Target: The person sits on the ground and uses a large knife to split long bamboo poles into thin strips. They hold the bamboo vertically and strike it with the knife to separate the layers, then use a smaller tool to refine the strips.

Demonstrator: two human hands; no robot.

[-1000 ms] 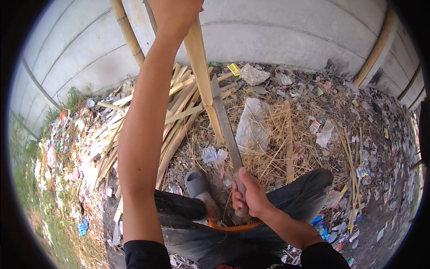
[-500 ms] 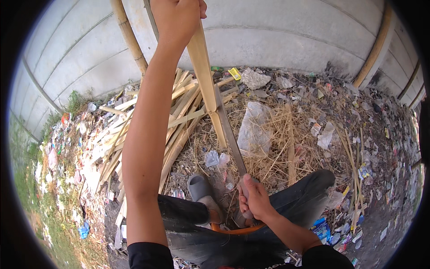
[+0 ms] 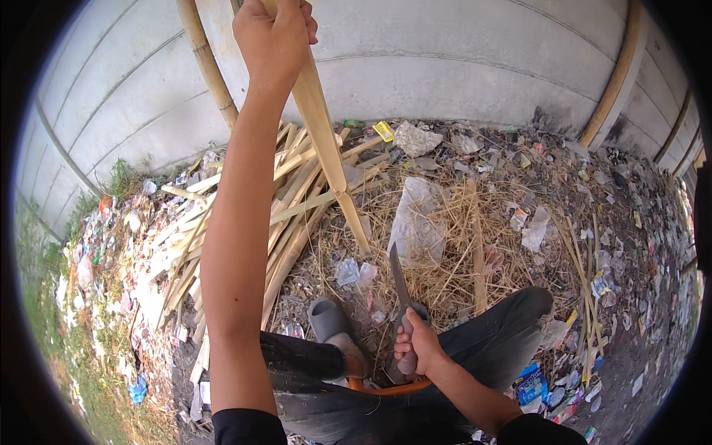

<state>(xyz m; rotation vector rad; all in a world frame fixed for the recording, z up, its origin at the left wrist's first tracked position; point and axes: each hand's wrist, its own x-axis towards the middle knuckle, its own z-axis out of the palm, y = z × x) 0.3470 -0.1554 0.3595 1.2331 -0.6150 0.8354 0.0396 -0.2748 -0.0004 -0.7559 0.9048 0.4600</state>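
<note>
From where I stand, the long, pale-yellow bamboo strip (image 3: 320, 141) slants down in front of the grey concrete wall (image 3: 445, 81), its lower end near the littered ground. The person's left hand (image 3: 273, 37) is clenched around its upper part. The right hand (image 3: 421, 343) grips the handle of a dark, narrow-bladed knife (image 3: 399, 278), whose tip points up, apart from the strip. Behind and left of the strip sprawls a heap of pale split bamboo lengths (image 3: 293, 241); to its right lie dry, straw-coloured shavings (image 3: 456, 274). A grey rubber clog (image 3: 328, 319) shows below.
</note>
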